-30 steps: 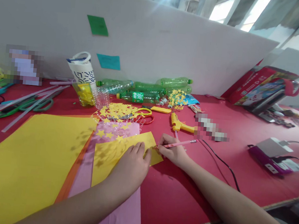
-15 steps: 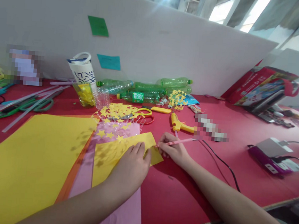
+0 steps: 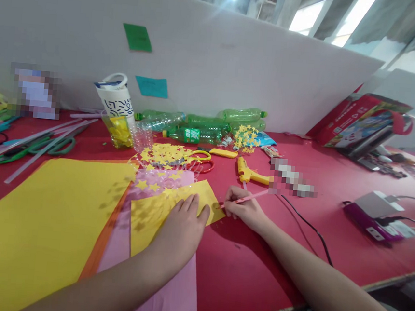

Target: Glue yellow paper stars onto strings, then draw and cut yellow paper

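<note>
My left hand (image 3: 183, 226) lies flat on a small yellow paper sheet (image 3: 147, 213), fingers stretched out. Pinched in my right hand (image 3: 242, 207) is a pink pencil (image 3: 250, 197), its tip at the sheet's right corner. Part of the yellow sheet rests over pink paper (image 3: 177, 293), and my left forearm hides some of both. Just beyond the sheet, loose yellow paper stars (image 3: 142, 184) lie in front of a heap of cut stars (image 3: 164, 155).
Large yellow sheets (image 3: 60, 210) cover the left side. Behind are scissors (image 3: 206, 166), a yellow glue gun (image 3: 253, 174), green plastic bottles (image 3: 203, 126) and a white tumbler (image 3: 117, 104). A black cable (image 3: 306, 227) crosses the right side near a purple power strip (image 3: 368, 223).
My right hand and the pencil have shifted slightly right and down along the small yellow sheet's edge. My left hand has moved slightly left and stays on the sheet.
</note>
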The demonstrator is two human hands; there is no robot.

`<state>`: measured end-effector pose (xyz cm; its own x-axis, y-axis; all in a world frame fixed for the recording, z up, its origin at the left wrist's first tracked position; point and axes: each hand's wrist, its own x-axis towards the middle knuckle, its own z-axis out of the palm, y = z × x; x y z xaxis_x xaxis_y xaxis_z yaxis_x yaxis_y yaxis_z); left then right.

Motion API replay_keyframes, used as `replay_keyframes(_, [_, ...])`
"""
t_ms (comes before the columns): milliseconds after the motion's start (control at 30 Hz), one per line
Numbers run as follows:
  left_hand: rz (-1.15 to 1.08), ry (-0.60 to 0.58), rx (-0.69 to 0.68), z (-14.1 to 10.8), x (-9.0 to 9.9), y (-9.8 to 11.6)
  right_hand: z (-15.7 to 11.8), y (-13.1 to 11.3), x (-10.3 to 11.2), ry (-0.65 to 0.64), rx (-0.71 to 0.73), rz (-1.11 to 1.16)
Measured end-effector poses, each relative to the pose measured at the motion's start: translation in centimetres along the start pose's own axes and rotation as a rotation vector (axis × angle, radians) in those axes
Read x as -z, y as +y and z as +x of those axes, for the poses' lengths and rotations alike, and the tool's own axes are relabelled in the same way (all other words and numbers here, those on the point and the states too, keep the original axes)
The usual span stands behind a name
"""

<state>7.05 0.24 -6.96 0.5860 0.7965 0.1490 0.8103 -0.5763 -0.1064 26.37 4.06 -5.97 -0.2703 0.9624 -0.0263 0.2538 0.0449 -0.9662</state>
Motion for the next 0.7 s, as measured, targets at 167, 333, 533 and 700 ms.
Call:
replay_keyframes(167, [-0.010,0.001,-0.003,0.1,0.1,-0.1,0.1,0.4,0.0,-0.063,-0.013,0.007])
replay_keyframes(333, [-0.028,0.014,-0.002,0.2,-0.1,0.0,0.1,0.6,-0.1,-0.081,-0.010,0.000])
replay_keyframes(533, [-0.014,0.009,-0.010,0.2,-0.2,0.1,0.2,0.9,-0.2,-0.039,0.046,-0.017])
replay_keyframes(700, [-0.001,0.028,-0.009,0.1,-0.5,0.0,0.4,1.5,-0.2,-0.010,0.085,-0.030])
